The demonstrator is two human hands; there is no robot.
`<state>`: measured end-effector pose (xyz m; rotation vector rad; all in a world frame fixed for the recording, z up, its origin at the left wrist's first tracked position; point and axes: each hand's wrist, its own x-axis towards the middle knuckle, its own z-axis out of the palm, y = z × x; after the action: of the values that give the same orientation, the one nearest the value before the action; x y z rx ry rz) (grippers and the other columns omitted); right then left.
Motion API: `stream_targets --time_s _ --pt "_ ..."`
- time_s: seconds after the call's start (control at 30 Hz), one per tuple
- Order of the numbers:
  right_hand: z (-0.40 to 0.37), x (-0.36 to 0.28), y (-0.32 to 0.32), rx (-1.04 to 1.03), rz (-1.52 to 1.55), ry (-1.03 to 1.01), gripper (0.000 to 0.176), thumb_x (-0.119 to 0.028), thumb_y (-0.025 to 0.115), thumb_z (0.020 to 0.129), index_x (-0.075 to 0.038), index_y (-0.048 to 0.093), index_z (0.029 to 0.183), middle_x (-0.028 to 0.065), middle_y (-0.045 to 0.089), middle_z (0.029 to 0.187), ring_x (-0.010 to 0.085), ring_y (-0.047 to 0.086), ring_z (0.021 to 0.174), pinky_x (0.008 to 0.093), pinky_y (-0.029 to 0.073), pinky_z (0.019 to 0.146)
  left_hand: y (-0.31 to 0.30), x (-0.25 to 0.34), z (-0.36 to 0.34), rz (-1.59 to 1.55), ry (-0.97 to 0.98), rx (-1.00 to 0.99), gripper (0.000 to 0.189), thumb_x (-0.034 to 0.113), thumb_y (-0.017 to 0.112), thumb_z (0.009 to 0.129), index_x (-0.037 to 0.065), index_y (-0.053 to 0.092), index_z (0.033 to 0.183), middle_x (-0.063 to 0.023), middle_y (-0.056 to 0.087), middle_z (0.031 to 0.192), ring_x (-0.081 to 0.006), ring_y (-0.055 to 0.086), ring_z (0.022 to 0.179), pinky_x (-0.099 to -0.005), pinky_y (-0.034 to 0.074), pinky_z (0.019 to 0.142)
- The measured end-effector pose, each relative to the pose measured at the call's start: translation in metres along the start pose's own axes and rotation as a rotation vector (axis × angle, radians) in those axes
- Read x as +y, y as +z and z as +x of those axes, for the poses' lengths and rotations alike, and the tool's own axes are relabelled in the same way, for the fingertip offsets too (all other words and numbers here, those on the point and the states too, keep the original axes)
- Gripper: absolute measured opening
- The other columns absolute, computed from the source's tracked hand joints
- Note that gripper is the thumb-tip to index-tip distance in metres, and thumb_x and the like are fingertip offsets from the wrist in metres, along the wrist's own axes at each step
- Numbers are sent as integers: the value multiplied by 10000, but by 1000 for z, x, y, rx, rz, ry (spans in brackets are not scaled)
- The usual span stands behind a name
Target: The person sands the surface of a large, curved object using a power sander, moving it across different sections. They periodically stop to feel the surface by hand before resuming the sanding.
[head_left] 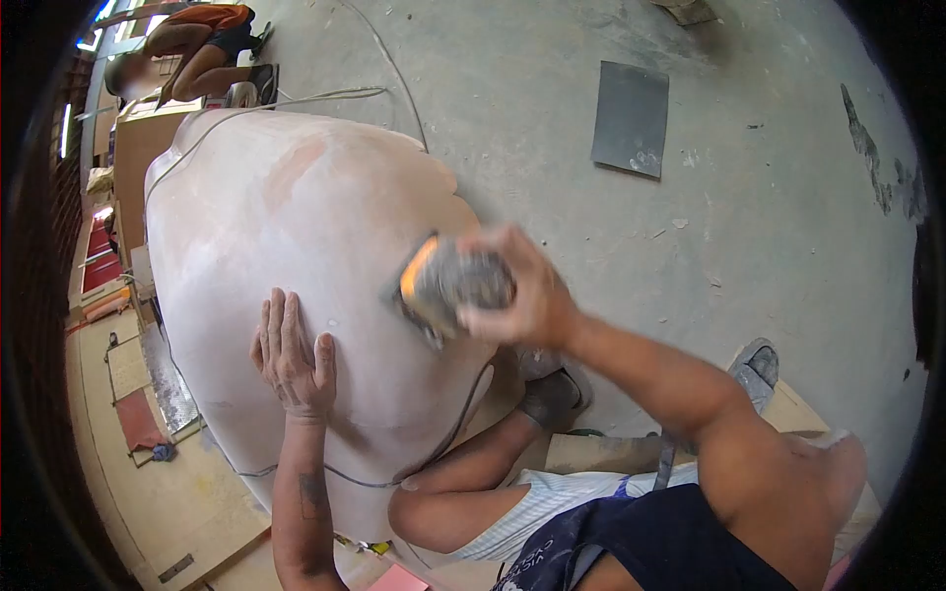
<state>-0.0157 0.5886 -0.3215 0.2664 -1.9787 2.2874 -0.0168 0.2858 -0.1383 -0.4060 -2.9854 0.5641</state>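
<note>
A large, smooth, rounded form (pixel 256 227) in whitish pink fills the middle of the head view, dusty and with a browner patch near its top. My right hand (pixel 517 286) is wrapped round a dusty power sander (pixel 458 281) with an orange band. The sander's pad lies against the form's right side, and both are slightly blurred. On the form's lower left rests my left hand (pixel 293 360), flat, with its fingers stretched out and nothing held. A dark cord (pixel 463 424) runs across the form's lower part, below both hands.
A dark sheet (pixel 631 118) lies on the grey floor (pixel 552 98) at the upper right. A pale cable (pixel 384 59) crosses the floor and the form's top edge. Another person (pixel 202 49) crouches at the upper left. Boards and a red piece (pixel 140 419) lie at left.
</note>
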Motion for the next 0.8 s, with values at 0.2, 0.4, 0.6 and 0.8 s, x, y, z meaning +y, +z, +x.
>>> stream_targets --time_s 0.2,0.4,0.6,0.8 --pt "-73 -19 11 -110 35 -24 681 -150 863 720 -174 586 1342 137 596 1183 341 656 1130 452 576 975 3 1 -2 21 7 14 708 541 505 1056 18 576 1529 -177 529 1622 -314 447 1542 -468 252 1265" --pt "35 9 -2 65 -16 54 676 -246 863 747 -134 585 1354 143 639 1168 307 669 1069 425 554 964 1 2 -1 9 2 -9 701 515 502 1067 -5 559 1533 -211 519 1619 -363 430 1548 -479 245 1268" --pt "95 28 -3 85 96 231 692 -334 837 745 -115 571 1345 190 651 1193 371 658 1146 464 530 1010 0 3 0 -6 -4 -1 700 523 516 1061 7 567 1531 -205 527 1614 -360 440 1541 -482 254 1264" --pt "-8 -7 -2 -18 -51 -53 666 -227 859 731 -146 580 1331 137 614 1147 322 679 1038 423 578 906 4 0 -2 5 7 22 682 520 527 1058 24 584 1523 -178 535 1616 -329 458 1532 -467 266 1256"
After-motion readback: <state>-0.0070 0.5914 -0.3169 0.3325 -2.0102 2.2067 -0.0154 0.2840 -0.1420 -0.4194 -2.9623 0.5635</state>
